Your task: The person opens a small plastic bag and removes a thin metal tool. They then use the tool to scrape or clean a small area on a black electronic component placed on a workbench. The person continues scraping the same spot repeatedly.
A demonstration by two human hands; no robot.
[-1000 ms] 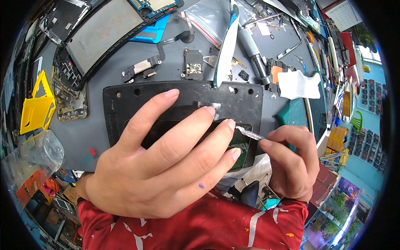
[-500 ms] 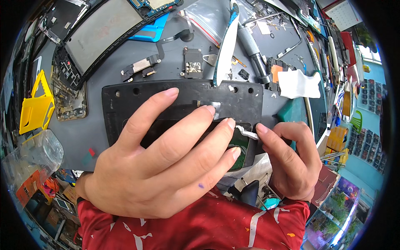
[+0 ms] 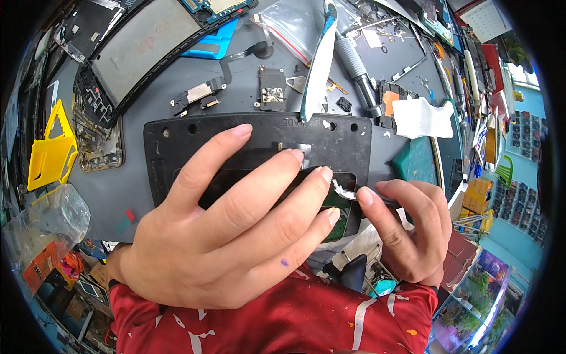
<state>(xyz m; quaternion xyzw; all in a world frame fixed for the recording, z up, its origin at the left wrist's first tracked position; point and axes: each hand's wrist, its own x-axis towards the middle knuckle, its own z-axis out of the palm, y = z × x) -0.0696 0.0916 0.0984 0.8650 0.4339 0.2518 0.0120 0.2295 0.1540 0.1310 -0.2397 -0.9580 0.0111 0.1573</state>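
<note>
A wide black rubbery pad (image 3: pixel 159 171) lies in front of me, with a dark glossy panel (image 3: pixel 337 223) set in its middle that shows a greenish patch at the right. Spread over both is my left hand (image 3: pixel 236 230), its fingers stretched out and holding nothing; it hides most of the panel. By the panel's upper right corner, my right hand (image 3: pixel 410 233) pinches a small twisted white scrap (image 3: pixel 344 192) that looks like tissue, between thumb and forefinger. The scrap's free end is close to my left fingertips.
Behind the pad are small phone parts (image 3: pixel 272 87), a grey-handled screwdriver (image 3: pixel 356 65), a white curved tool (image 3: pixel 318 65) and a clear zip bag (image 3: pixel 292 26). A crumpled white tissue (image 3: pixel 423 118) is at right. A yellow plastic holder (image 3: pixel 53 147) and an opened phone (image 3: pixel 100 138) stand left.
My right hand's fingers have shifted slightly, and the white scrap has changed shape, its end bending up. My left hand has stayed in place.
</note>
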